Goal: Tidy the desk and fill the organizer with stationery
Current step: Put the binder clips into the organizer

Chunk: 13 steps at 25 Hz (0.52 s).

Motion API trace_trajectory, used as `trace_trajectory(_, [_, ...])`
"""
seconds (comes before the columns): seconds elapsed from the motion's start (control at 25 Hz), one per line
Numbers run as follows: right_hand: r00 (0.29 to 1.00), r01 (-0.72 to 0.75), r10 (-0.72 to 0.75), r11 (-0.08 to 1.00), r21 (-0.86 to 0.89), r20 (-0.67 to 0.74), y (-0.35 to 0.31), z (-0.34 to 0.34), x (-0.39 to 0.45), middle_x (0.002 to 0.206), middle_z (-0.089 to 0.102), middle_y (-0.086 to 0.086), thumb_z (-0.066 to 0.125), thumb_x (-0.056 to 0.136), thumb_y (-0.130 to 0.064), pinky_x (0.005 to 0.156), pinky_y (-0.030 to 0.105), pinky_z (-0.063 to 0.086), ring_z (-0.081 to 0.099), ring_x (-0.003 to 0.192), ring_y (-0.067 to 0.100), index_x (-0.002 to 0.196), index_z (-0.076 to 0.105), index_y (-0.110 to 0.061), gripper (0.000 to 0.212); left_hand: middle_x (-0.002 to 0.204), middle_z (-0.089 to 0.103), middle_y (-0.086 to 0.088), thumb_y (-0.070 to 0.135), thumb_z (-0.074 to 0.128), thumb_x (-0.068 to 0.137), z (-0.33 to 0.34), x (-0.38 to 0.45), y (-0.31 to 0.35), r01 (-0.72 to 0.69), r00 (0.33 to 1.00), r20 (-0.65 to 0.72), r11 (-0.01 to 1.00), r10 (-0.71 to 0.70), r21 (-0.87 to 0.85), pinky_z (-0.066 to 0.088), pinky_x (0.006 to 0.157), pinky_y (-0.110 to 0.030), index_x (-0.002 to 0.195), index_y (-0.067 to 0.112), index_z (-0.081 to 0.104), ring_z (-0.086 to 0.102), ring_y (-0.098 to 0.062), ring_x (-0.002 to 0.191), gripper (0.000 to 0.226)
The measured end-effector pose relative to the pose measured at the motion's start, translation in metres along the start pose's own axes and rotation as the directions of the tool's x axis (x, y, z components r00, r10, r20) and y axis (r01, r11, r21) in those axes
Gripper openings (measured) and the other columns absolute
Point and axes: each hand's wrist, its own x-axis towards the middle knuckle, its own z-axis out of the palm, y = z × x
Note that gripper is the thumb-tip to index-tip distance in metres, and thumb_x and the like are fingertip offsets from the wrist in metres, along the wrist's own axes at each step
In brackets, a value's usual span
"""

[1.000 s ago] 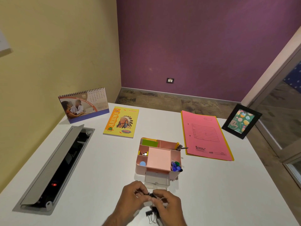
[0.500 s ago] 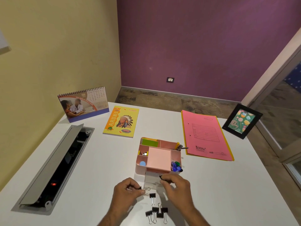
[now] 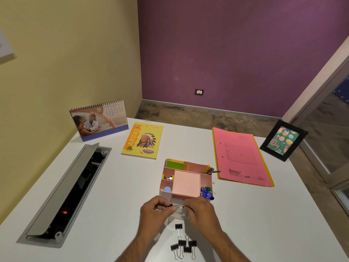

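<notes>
Your left hand and right hand pinch one binder clip just before the pink organizer. Five more clips lie at the tabletop's near edge.

Left hand and right hand meet fingertip to fingertip (both curled).

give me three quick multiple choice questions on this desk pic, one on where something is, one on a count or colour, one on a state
1. Where does the pink paper folder lie?
A. right of the pink plastic desk organizer
B. under the spiral desk calendar
C. inside the organizer

2. How many black metal binder clips lie loose on the white desk near the wrists?
A. one
B. five
C. ten

3. What is the left hand doing?
A. lying flat
B. pinching a small binder clip with the right hand
C. gripping the yellow notebook

Answers: 1 A, folder sits right of the organizer; 2 B, five clips countable; 3 B, both hands' fingertips meet on the clip.
</notes>
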Motion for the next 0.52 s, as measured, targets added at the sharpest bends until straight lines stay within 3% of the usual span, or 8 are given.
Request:
trace_trajectory(0.08, [0.988, -0.082, 0.12, 0.942, 0.325, -0.098, -0.008, -0.008, -0.005, 0.086, 0.073, -0.018, 0.07, 0.08, -0.017, 0.073, 0.017, 0.053, 0.066, 0.082, 0.003, 0.093, 0.077, -0.024, 0.017, 0.068, 0.07, -0.002, 0.0, 0.087, 0.063, 0.006, -0.001, 0.005, -0.006, 1.0, -0.003, 0.999, 0.006, -0.046, 0.05, 0.058, -0.015, 0.07, 0.008, 0.071, 0.061, -0.005, 0.062, 0.02])
trace_trajectory(0.2, [0.972, -0.169, 0.233, 0.774, 0.61, -0.025, -0.02, -0.015, -0.007, 0.084, 0.076, -0.009, 0.079, 0.076, -0.009, 0.074, 0.027, 0.059, 0.071, 0.079, 0.01, 0.09, 0.077, -0.026, 0.022, 0.07, 0.072, -0.002, -0.002, 0.086, 0.065, 0.013, -0.003, 0.012, -0.015, 1.0, 0.007, 0.994, 0.016, -0.109, 0.052, 0.059, -0.016, 0.073, 0.007, 0.072, 0.064, -0.006, 0.063, 0.018])
trace_trajectory(0.28, [0.961, -0.204, 0.276, 0.754, 0.624, -0.019, -0.021, -0.016, -0.005, 0.081, 0.077, -0.006, 0.078, 0.077, 0.0, 0.073, 0.034, 0.061, 0.072, 0.076, 0.013, 0.084, 0.078, -0.026, 0.027, 0.072, 0.072, -0.001, -0.003, 0.084, 0.067, 0.017, -0.005, 0.014, -0.015, 1.0, 0.012, 0.991, 0.017, -0.135, 0.052, 0.058, -0.017, 0.077, 0.007, 0.071, 0.066, -0.008, 0.063, 0.019])
trace_trajectory(0.36, [0.959, -0.168, 0.266, 0.806, 0.567, -0.093, -0.015, -0.016, -0.002, 0.078, 0.076, -0.007, 0.079, 0.076, 0.001, 0.073, 0.029, 0.06, 0.072, 0.076, 0.011, 0.082, 0.08, -0.024, 0.025, 0.072, 0.07, 0.002, 0.002, 0.084, 0.071, 0.016, -0.007, 0.008, -0.027, 1.0, 0.002, 0.994, 0.027, -0.106, 0.052, 0.059, -0.019, 0.079, 0.01, 0.067, 0.065, -0.009, 0.064, 0.021])
trace_trajectory(0.44, [0.969, -0.08, 0.164, 0.916, 0.393, -0.186, -0.006, -0.016, 0.0, 0.079, 0.074, -0.012, 0.079, 0.075, -0.001, 0.072, 0.02, 0.057, 0.069, 0.077, 0.006, 0.083, 0.08, -0.022, 0.022, 0.07, 0.065, 0.005, 0.015, 0.083, 0.073, 0.012, -0.009, -0.01, -0.079, 0.996, 0.049, 0.996, 0.077, 0.046, 0.05, 0.061, -0.02, 0.075, 0.018, 0.062, 0.059, -0.006, 0.064, 0.022])
trace_trajectory(0.52, [0.984, 0.005, 0.027, 0.984, 0.179, -0.176, 0.002, -0.014, 0.002, 0.082, 0.072, -0.013, 0.076, 0.074, -0.004, 0.07, 0.017, 0.055, 0.066, 0.076, 0.002, 0.085, 0.078, -0.022, 0.021, 0.077, 0.062, 0.011, 0.03, 0.073, 0.078, 0.001, -0.013, -0.028, -0.24, 0.951, 0.263, 0.922, 0.161, 0.305, 0.048, 0.062, -0.021, 0.079, 0.026, 0.059, 0.055, -0.004, 0.067, 0.015])
